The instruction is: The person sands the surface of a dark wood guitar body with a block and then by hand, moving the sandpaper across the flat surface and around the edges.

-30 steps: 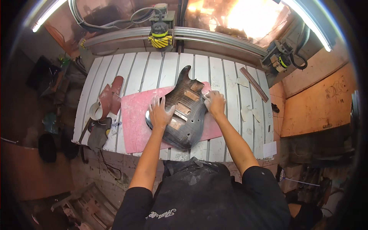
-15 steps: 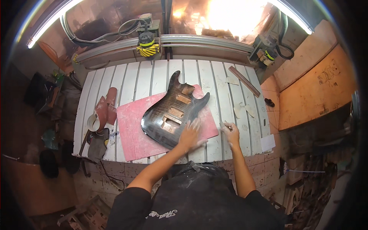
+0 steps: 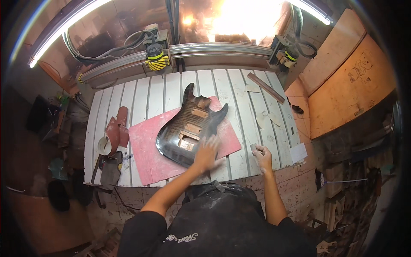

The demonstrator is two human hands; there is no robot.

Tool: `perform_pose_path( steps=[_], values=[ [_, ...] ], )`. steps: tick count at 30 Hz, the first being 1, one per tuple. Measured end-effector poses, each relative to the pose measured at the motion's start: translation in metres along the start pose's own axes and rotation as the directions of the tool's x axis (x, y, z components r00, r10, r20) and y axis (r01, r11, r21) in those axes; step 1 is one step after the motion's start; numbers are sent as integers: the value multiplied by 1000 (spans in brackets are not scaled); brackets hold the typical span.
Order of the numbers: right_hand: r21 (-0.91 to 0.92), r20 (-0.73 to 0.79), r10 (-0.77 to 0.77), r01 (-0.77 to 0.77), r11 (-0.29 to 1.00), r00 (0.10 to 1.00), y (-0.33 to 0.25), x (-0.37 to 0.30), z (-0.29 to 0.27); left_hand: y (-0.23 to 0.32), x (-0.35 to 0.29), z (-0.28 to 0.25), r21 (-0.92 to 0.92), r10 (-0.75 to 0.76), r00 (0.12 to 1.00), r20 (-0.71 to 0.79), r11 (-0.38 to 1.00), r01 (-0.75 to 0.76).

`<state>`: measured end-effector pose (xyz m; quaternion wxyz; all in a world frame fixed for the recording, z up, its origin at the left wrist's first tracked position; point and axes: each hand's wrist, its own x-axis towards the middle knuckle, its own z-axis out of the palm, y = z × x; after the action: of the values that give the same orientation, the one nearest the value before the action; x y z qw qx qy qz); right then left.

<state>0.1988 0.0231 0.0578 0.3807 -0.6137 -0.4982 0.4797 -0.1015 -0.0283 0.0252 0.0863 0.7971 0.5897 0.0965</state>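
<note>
A dark, wood-grained electric guitar body [image 3: 173,135] with bare routed cavities lies on a pink pad [image 3: 145,160]. At its near right edge is my left hand [image 3: 206,155], fingers spread out and dusted white, slightly smeared by motion. It looks to be resting on or just over the body's surface. Off to the right, above the slatted table, my right hand [image 3: 263,159] is closed in a pinch. Between its thumb and fingers shows a small grey piece [image 3: 253,147], perhaps folded sandpaper; its exact kind is too small to make out.
The white slatted table [image 3: 231,171] carries a roll of reddish abrasive sheet [image 3: 113,132] and a dark grey tool [image 3: 111,169] at left. A brown wooden strip [image 3: 265,88], pale scraps [image 3: 267,119] and white paper [image 3: 298,152] lie right. A metal rail [image 3: 218,48] spans the back.
The view has shifted a little. My left hand stays by the body's near right edge, moving slightly. My right hand still pinches the small grey piece, which now shows more clearly.
</note>
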Motion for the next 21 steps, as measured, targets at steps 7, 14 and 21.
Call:
perform_pose_path(
  steps=[7,14,21],
  values=[
    [100,147,81,-96,990,986,-4,-1,46,-8,-98,-5,-173,-31,999,8,984,32],
    [174,164,84,-113,978,983,-11,-15,75,-90,-133,-32,-89,-557,824,-104,830,550],
    [258,129,198,-226,939,972,-21,-68,88,-16,-113,-13,-87,-440,889,-124,898,432]
  ],
)
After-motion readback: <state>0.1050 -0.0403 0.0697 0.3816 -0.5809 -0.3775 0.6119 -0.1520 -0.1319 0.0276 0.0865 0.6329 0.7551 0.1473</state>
